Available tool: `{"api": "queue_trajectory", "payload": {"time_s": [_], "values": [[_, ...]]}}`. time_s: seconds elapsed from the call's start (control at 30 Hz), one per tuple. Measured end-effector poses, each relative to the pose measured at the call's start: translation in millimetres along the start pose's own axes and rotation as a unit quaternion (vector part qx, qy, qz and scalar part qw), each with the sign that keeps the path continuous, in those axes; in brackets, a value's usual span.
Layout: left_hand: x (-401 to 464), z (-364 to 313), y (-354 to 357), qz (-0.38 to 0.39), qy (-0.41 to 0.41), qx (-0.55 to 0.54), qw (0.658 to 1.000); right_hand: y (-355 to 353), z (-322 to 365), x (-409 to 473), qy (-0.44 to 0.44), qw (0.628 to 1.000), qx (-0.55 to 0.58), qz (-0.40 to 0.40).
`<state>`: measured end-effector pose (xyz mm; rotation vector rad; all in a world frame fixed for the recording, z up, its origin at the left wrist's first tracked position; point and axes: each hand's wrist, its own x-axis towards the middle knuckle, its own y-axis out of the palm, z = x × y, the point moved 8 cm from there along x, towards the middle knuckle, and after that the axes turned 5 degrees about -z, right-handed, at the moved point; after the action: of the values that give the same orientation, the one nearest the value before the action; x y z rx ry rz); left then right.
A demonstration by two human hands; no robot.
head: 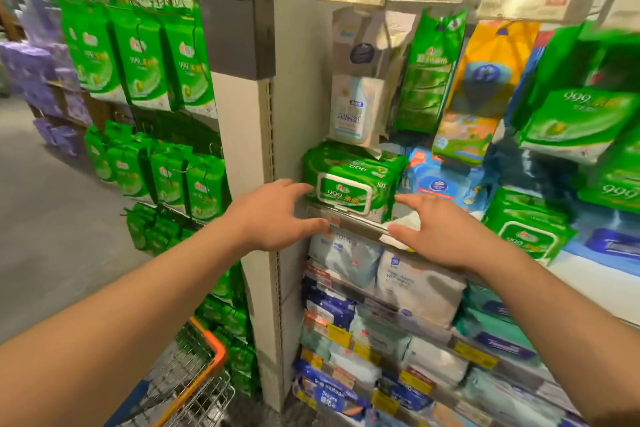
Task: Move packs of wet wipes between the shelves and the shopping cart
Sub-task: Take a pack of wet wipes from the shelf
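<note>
Shelves (349,224) crowded with stock are the main hazard, since the green wet-wipes pack (349,180) sits at the left end of its shelf against the upright with a white spray-bottle refill pouch (358,111) hanging just above and touching its top, so lifting rather than sliding it out would likely knock that pouch. The shopping cart (194,378) waits low on the left, near the hanging green packs. Left hand (277,215) and right hand (440,236) flank the pack with fingers spread and holding nothing; an uneven squeeze could let the soft pack slip.
</note>
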<state>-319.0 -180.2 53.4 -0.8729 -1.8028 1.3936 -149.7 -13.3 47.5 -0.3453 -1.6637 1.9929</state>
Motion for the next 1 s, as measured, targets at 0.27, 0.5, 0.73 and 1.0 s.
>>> {"api": "queue_trajectory", "payload": {"time_s": [0.27, 0.5, 0.73, 1.0], "values": [[51.3, 0.2, 11.1, -0.017, 0.058, -0.068, 0.996, -0.3, -15.1, 26.9, 0.052, 0.999, -0.003, -0.014], [81.3, -2.8, 11.6, -0.050, 0.096, -0.135, 0.985, 6.8, -29.0, 47.4, 0.111, 0.990, 0.066, -0.056], [103.5, -4.8, 25.8, -0.068, 0.050, -0.174, 0.981, 30.6, -55.6, 67.9, 0.152, 0.973, 0.164, -0.050], [111.6, -9.9, 38.8, -0.107, -0.008, -0.235, 0.966, 54.6, -75.3, 102.8, 0.142, 0.934, 0.322, -0.056]]}}
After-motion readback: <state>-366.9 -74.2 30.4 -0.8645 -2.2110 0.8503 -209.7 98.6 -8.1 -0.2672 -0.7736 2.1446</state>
